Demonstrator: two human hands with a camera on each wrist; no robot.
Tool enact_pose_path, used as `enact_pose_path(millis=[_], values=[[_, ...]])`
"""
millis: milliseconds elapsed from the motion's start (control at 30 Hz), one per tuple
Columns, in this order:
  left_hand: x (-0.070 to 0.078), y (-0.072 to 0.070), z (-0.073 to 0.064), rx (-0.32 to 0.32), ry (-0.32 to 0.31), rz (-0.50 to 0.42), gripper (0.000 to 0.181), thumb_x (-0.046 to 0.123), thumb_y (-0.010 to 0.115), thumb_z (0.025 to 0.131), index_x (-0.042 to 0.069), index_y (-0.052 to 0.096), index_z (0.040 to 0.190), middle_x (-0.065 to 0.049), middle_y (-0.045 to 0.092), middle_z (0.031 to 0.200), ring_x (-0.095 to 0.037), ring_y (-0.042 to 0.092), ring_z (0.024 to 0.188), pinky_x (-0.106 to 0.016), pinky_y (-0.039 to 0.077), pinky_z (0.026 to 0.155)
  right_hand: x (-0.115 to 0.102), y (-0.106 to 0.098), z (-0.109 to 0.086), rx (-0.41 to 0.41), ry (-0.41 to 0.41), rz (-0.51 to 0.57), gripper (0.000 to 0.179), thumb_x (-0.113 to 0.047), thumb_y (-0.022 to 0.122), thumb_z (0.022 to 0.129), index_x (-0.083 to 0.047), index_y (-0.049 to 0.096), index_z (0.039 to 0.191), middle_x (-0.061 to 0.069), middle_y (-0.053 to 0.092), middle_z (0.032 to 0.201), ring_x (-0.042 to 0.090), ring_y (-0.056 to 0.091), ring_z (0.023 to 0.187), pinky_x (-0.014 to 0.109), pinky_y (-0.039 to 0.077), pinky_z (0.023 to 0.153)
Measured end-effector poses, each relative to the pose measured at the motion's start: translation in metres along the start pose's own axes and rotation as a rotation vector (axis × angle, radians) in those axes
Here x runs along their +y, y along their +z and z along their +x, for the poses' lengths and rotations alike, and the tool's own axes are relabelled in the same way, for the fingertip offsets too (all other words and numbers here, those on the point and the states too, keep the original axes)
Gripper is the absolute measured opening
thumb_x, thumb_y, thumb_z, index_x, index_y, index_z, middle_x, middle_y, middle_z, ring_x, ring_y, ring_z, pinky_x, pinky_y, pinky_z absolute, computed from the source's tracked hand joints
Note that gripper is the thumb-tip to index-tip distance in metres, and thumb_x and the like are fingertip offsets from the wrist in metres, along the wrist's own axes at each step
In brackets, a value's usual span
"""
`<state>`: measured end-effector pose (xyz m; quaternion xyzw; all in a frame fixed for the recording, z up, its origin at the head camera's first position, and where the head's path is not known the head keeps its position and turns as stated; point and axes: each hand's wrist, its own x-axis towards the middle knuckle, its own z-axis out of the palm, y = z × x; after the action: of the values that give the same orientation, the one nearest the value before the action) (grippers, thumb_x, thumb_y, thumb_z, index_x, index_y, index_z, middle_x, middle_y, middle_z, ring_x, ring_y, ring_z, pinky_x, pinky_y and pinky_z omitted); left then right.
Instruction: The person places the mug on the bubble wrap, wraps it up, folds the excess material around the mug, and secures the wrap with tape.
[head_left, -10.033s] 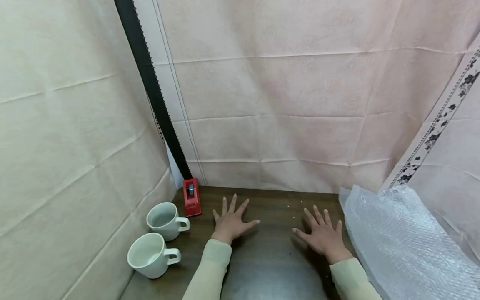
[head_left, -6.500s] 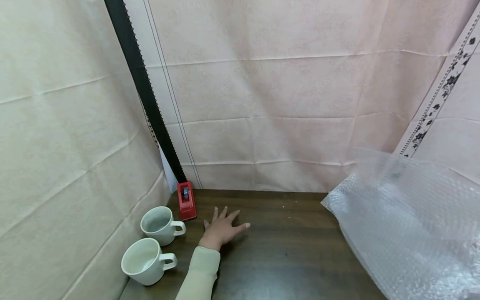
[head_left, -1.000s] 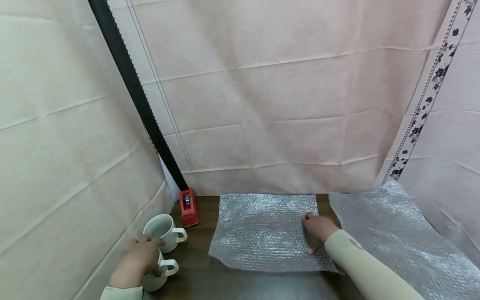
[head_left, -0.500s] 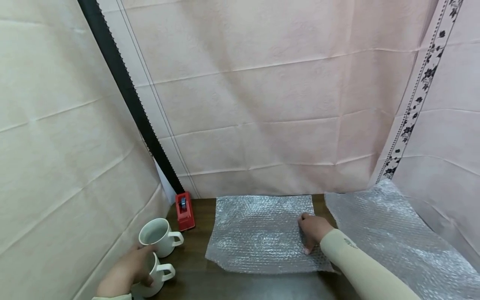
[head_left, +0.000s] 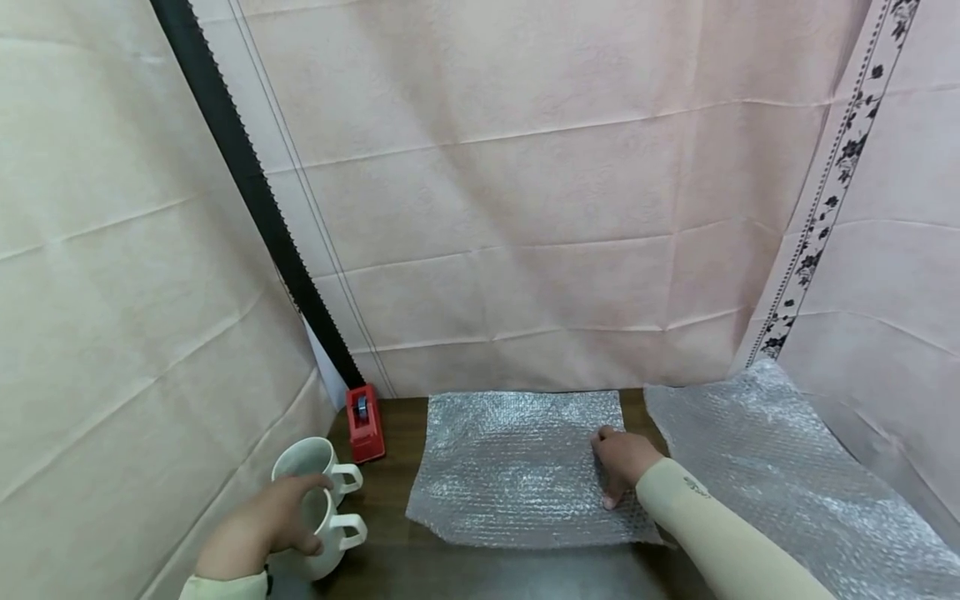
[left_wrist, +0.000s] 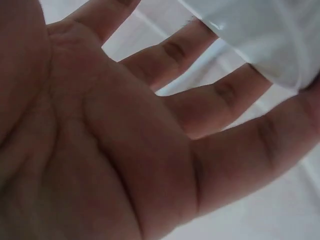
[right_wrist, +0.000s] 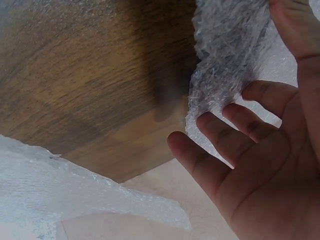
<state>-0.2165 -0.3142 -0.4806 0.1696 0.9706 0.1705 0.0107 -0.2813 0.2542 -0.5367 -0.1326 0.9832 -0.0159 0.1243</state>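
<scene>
In the head view, your left hand [head_left: 264, 527] grips the near mug [head_left: 327, 563] across its rim, thumb on the near wall and fingers over the far side, well to the left of the flat sheet [head_left: 517, 468] of bubble wrap on the counter [head_left: 396, 510]. Half a second on from the last frame, the near mug has edged toward the sheet, its handle now in front of the far mug [head_left: 306, 458]. That shift suggests your hold is firm enough to move it, and that reaching has given way to carrying; whether its base is off the counter, you cannot tell from here. The far mug and the red tape dispenser [head_left: 365, 427] sit left of the sheet, the dispenser nearer its back edge. Your right hand [head_left: 624, 460] rests on the sheet's right edge, where it also lay in the last frame, apparently steadying it; the larger sheet [head_left: 797, 475] spreads to its right.

In the left wrist view, your fingers reach along the pale mug wall, slightly spread; your thumb's contact does not show, nor does the flat sheet.

In the right wrist view, your fingers are loosely bent and a little apart over what appears to be the flat sheet's edge, thumb well away, pinching nothing visible. Bare counter shows beside that edge.
</scene>
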Motion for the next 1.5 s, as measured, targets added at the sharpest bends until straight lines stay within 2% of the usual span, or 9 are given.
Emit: enact_pose_path(millis=[67,200,333,400,600,833,967,1233,1500], values=[[0.034,-0.017,0.004,-0.081,-0.109,-0.003,0.073,0.014,0.105,0.06,0.015,0.078,0.128,-0.013,0.077,0.12,-0.028,0.066,0.101,-0.05,0.06,0.086,0.0,0.001,-0.001,0.005,0.0,0.002,0.111,-0.032,0.112,0.069,0.009,0.058,0.157,0.03,0.06,0.156,0.049,0.071,0.131,0.061,0.061,0.112],[0.082,-0.034,0.015,-0.143,-0.198,0.0,0.073,0.009,0.106,0.065,0.019,0.078,0.132,-0.012,0.075,0.126,-0.027,0.065,0.104,-0.052,0.062,0.084,0.001,0.0,-0.003,0.009,-0.002,0.014,0.112,-0.032,0.112,0.068,0.009,0.058,0.157,0.031,0.058,0.159,0.05,0.07,0.133,0.062,0.061,0.112],[0.113,-0.04,0.035,-0.15,-0.153,-0.019,0.076,0.006,0.105,0.067,0.018,0.077,0.136,-0.013,0.071,0.129,-0.026,0.065,0.102,-0.05,0.064,0.081,0.002,-0.002,-0.005,0.006,0.0,0.022,0.114,-0.032,0.111,0.069,0.009,0.056,0.159,0.032,0.056,0.163,0.051,0.068,0.137,0.063,0.06,0.114],[0.124,-0.039,0.048,-0.127,-0.092,-0.02,0.075,0.005,0.105,0.066,0.019,0.077,0.135,-0.013,0.071,0.128,-0.025,0.066,0.1,-0.048,0.063,0.08,0.002,-0.002,-0.004,0.003,0.004,0.029,0.113,-0.031,0.111,0.069,0.008,0.056,0.16,0.031,0.055,0.163,0.051,0.068,0.137,0.063,0.059,0.114],[0.148,-0.02,0.092,-0.095,-0.018,0.0,0.072,0.015,0.106,0.074,0.025,0.078,0.139,-0.009,0.072,0.136,-0.025,0.068,0.105,-0.049,0.065,0.085,-0.001,0.0,-0.001,-0.016,0.024,0.063,0.109,-0.029,0.111,0.07,0.008,0.058,0.157,0.03,0.056,0.163,0.05,0.068,0.137,0.063,0.058,0.116],[0.174,0.019,0.148,-0.104,0.1,-0.013,0.079,0.021,0.104,0.081,0.022,0.071,0.153,-0.008,0.073,0.153,-0.031,0.071,0.131,-0.058,0.063,0.108,-0.003,0.004,0.001,-0.018,0.057,0.059,0.109,-0.028,0.112,0.068,0.007,0.059,0.157,0.03,0.055,0.165,0.052,0.067,0.138,0.066,0.058,0.115],[0.192,0.04,0.173,-0.089,0.154,0.028,0.086,0.026,0.104,0.081,0.022,0.067,0.159,-0.007,0.074,0.151,-0.032,0.071,0.134,-0.056,0.062,0.109,-0.002,0.004,-0.001,-0.012,0.053,0.052,0.111,-0.029,0.113,0.066,0.007,0.059,0.157,0.03,0.055,0.166,0.052,0.067,0.138,0.066,0.058,0.114],[0.227,0.06,0.207,-0.022,0.282,0.152,0.088,0.031,0.105,0.077,0.028,0.068,0.157,-0.001,0.076,0.148,-0.026,0.071,0.136,-0.047,0.061,0.112,-0.002,-0.002,-0.004,-0.004,0.052,0.07,0.108,-0.024,0.113,0.065,0.008,0.06,0.154,0.032,0.056,0.162,0.055,0.068,0.135,0.068,0.058,0.113],[0.241,0.073,0.22,-0.022,0.248,0.154,0.082,0.036,0.105,0.078,0.033,0.071,0.153,0.005,0.074,0.151,-0.02,0.071,0.133,-0.047,0.061,0.11,-0.006,-0.001,0.0,-0.029,0.069,0.077,0.11,-0.024,0.112,0.065,0.008,0.059,0.157,0.032,0.055,0.164,0.054,0.065,0.141,0.067,0.055,0.118]])
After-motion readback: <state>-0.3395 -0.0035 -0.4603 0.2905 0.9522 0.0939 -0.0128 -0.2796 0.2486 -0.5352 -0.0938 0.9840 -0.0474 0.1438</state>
